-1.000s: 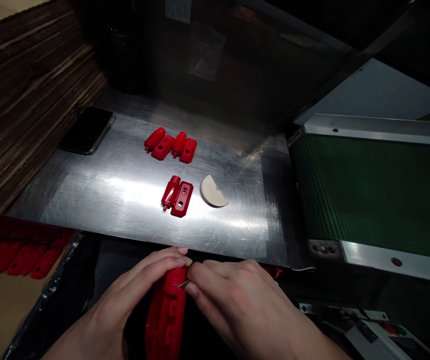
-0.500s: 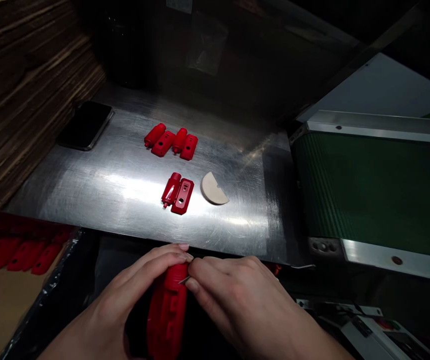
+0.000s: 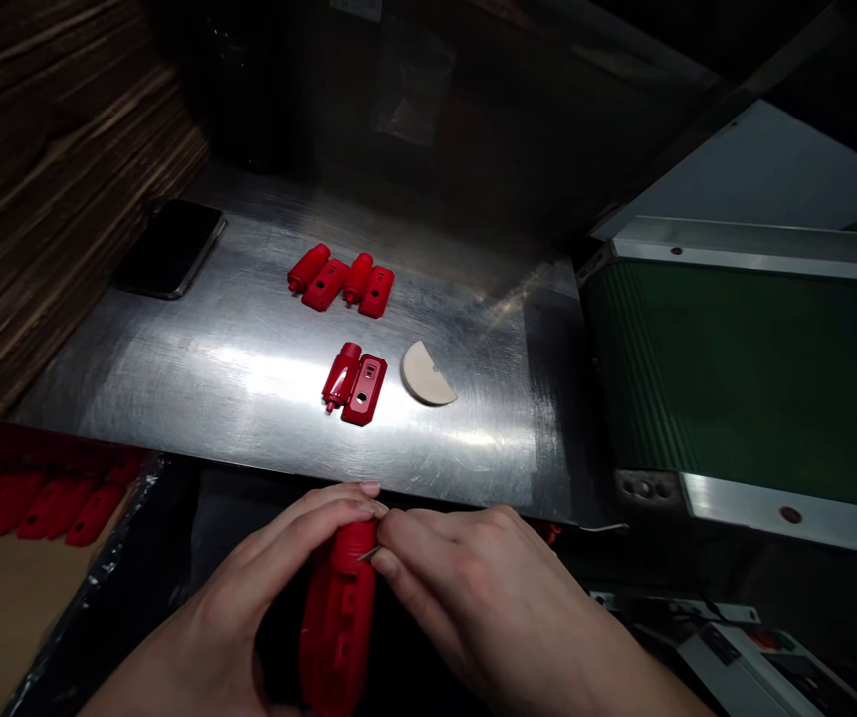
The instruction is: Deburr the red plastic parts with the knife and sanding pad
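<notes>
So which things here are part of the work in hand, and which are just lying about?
In hand: red plastic part, gripped by left hand; small metal blade, pinched by right hand.

Lying about: phone, red pieces, beige half-disc, steel table.

Single head view: looks forward and down, close over hands, across metal table.

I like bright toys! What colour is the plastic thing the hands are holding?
Red. The plastic part shows best in the head view, between both hands.
</notes>
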### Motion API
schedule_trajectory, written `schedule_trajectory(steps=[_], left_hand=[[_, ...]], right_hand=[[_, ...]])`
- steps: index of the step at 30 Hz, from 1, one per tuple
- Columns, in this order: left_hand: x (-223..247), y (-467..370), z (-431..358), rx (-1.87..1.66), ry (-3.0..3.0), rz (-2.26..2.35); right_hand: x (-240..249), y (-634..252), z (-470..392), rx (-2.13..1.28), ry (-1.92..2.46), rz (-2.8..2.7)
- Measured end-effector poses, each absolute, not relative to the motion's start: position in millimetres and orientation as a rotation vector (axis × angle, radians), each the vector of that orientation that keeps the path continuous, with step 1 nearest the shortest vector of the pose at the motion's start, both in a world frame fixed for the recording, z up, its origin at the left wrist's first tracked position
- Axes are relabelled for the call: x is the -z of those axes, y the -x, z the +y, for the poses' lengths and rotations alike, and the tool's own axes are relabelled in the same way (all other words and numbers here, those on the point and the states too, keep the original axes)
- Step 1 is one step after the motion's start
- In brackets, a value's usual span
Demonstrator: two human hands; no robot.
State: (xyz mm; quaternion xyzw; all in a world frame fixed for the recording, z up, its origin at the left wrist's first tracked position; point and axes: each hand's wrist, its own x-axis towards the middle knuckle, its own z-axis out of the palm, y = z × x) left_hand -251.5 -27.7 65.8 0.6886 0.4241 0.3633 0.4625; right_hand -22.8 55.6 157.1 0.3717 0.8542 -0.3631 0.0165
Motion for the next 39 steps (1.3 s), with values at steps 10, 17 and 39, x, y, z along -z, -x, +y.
schedule_trajectory(steps=[10, 17, 39], left_hand=[[-67.2, 251.0, -25.3, -0.913, -1.675, 1.05], [-69.7, 249.0, -22.0, -0.911, -1.659, 1.045], [-29.9, 221.0, -18.0, -1.172, -1.012, 0.864]], right_hand=[[-159.1, 25.0, 57.3, 1.114, -1.14, 2.659], [-158.0, 18.9, 59.0, 1.441, -1.208, 2.631], [-56.5, 30.1, 17.9, 3.315, -1.472, 0.886]])
